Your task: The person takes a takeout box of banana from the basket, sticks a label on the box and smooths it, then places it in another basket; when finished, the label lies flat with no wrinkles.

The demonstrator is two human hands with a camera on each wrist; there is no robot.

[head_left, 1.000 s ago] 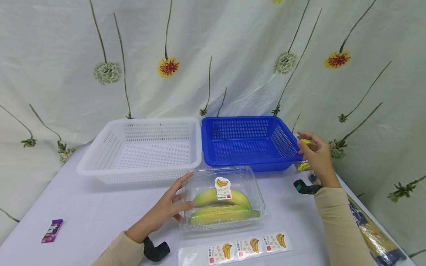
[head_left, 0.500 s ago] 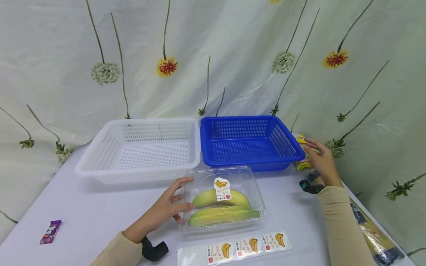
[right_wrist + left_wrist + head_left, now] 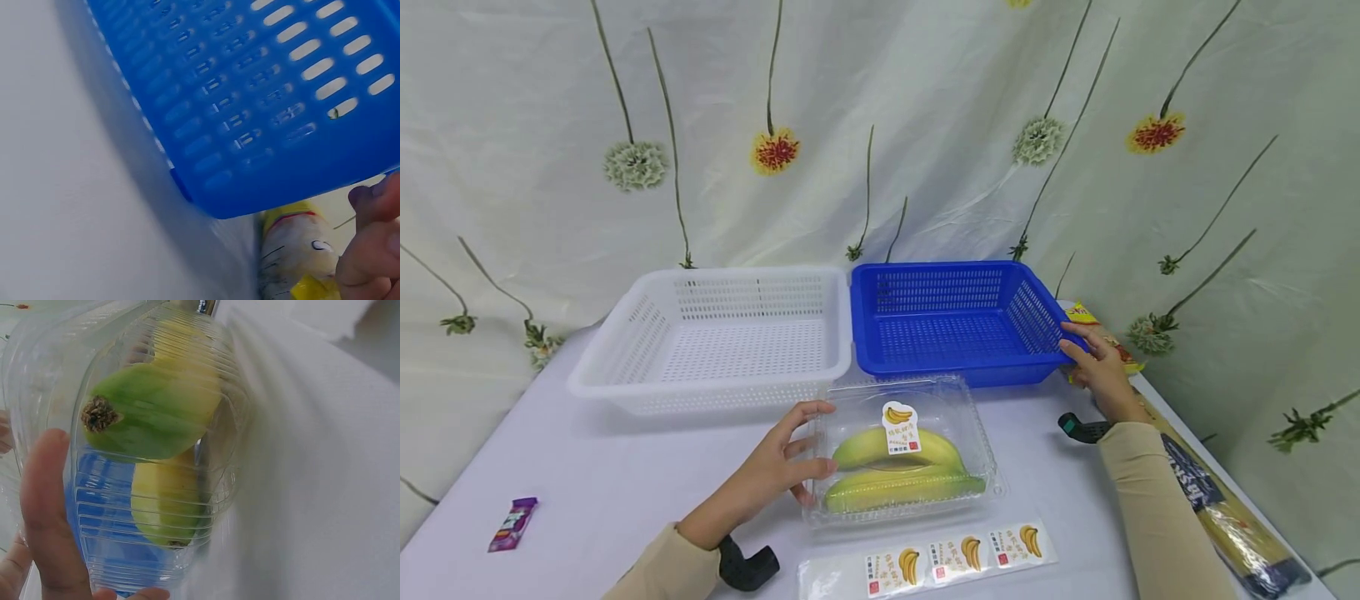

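Note:
A clear plastic clamshell box (image 3: pixel 958 408) with bananas (image 3: pixel 902 487) inside and a banana label (image 3: pixel 901 427) on its lid sits at the table's middle. My left hand (image 3: pixel 767 467) holds the box's left side, its thumb on the lid and other fingers along the edge. In the left wrist view, the ribbed wall and banana ends (image 3: pixel 150 412) show close up. My right hand (image 3: pixel 1099 375) grips the right rim of the blue basket (image 3: pixel 955 367) near its front corner. Curled fingers (image 3: pixel 375 244) show at this corner in the right wrist view.
A white basket (image 3: pixel 715 390) stands left of the blue one. Yellow snack packets (image 3: pixel 1081 313) and a long pasta bag (image 3: pixel 1232 525) lie along the right. A strip of banana stickers (image 3: pixel 955 560) lies in front, a purple packet (image 3: pixel 513 524) at far left.
My right hand reached right toward the snack packets, then came back left to the blue basket's rim. My left hand and the box stay in place.

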